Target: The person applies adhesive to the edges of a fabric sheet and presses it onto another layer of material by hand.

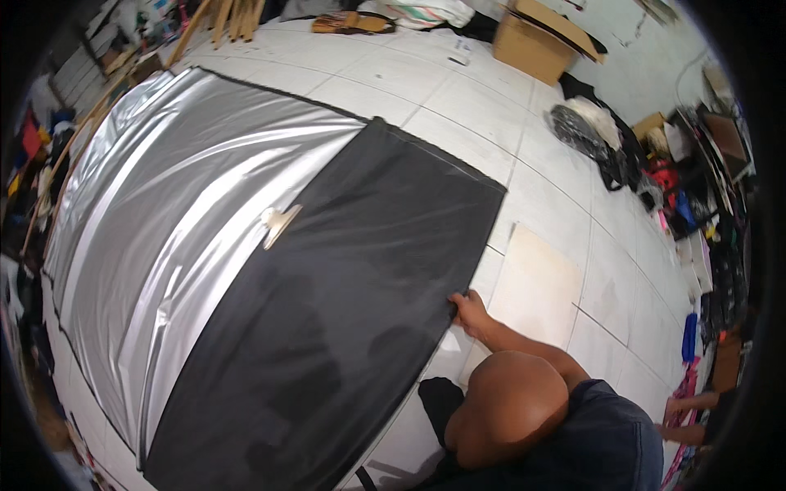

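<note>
Clamping down on the near edge of the black cloth [352, 303], the right hand [469, 314] has its fingers closed over the border; what the left hand's fingers are doing, I cannot tell. From that grip the cloth spreads out toward nine o'clock, broad and nearly smooth, with faint creases, flat across the white tiled floor [544, 192]. At ten o'clock, sitting near the line where black meets silver, is a small pale piece [281, 227], its exact kind hard to make out. Beyond it, the shiny silver sheet [168, 196] ripples away in long folds; joined or overlapping, I can't say. Swing round to two o'clock, just beside the hand, and there's a flat cream board [536, 274] on the tiles. Down at five o'clock, close in, a bent bare knee [516, 397], with a dark sock [440, 403] nearer six. Further out now: a plastic-wrapped bundle [573, 131] at one o'clock, an open cardboard box [532, 49] just past twelve, wooden sticks [237, 20] at eleven, and another person's forearms [692, 402] way over at four.
</note>
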Demonstrator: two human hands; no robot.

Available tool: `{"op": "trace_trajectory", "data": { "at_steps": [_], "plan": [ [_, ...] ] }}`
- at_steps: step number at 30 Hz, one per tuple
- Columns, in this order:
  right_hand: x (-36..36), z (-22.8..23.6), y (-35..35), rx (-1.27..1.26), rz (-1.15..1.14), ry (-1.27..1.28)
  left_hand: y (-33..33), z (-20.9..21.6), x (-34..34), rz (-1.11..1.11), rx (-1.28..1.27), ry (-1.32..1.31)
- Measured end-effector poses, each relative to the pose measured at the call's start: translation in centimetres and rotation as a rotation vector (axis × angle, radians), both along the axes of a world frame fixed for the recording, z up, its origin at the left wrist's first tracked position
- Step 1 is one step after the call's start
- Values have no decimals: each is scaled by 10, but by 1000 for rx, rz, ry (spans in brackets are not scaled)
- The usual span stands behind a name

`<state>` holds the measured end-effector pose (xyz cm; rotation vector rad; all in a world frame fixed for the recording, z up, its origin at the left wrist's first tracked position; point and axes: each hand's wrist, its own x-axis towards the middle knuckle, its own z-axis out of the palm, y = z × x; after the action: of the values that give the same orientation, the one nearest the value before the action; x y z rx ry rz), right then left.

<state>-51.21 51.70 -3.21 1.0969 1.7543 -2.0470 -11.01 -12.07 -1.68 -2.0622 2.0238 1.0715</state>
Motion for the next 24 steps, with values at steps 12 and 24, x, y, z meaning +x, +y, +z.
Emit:
{"op": "trace_trajectory", "data": {
  "at_steps": [12,24],
  "plan": [
    [-215,-51,229,684,-126,133,-96,47,-237,-1044,-139,-154],
    [-251,22,224,705,335,-15,-43,-1,-386,-1159,-374,-32]
  ]
}}
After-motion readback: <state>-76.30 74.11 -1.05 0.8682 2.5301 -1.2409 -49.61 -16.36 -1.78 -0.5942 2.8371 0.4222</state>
